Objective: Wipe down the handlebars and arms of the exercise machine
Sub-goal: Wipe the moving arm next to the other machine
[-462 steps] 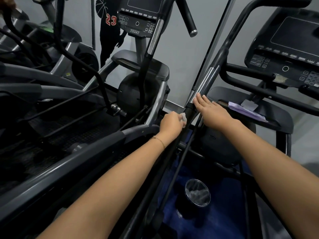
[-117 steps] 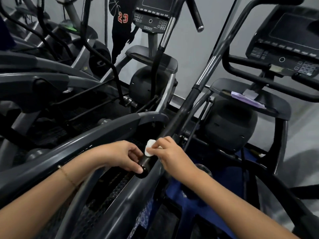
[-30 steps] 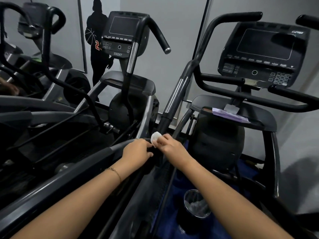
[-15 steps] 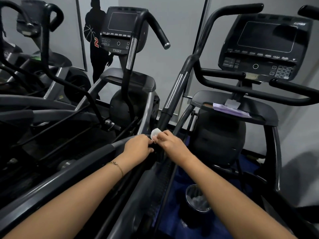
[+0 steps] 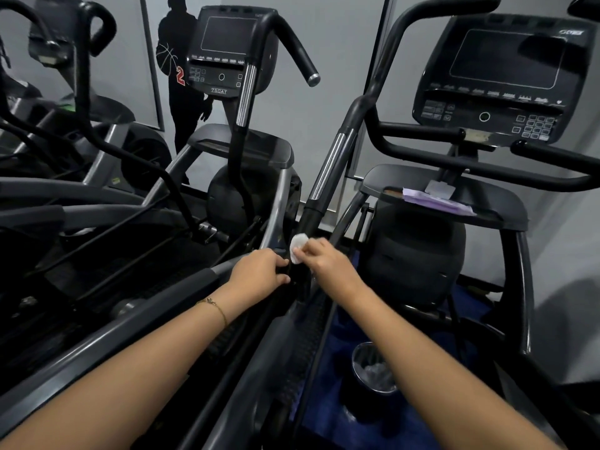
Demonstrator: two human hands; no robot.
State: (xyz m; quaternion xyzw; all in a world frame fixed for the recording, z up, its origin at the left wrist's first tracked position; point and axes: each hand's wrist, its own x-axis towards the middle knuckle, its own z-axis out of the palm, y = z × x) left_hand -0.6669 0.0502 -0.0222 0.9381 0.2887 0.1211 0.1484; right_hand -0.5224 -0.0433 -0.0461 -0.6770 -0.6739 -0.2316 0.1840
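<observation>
A long black swing arm of the exercise machine rises from the centre up to a curved handlebar at the top. My right hand pinches a small white wipe against the lower part of that arm. Just left of it, my left hand grips the dark lower joint of the arm, fingers curled round it. A chrome band shines halfway up the arm.
The machine's console and fixed black handlebars stand at the right above a tray holding a purple cloth. A second machine with console stands left. A lined bin sits on blue flooring below.
Since a second ago both hands have stayed on the lower arm, with the wipe shifting only slightly; the view has tilted a little. Earlier the left hand held the wipe; it is in the right hand now.
</observation>
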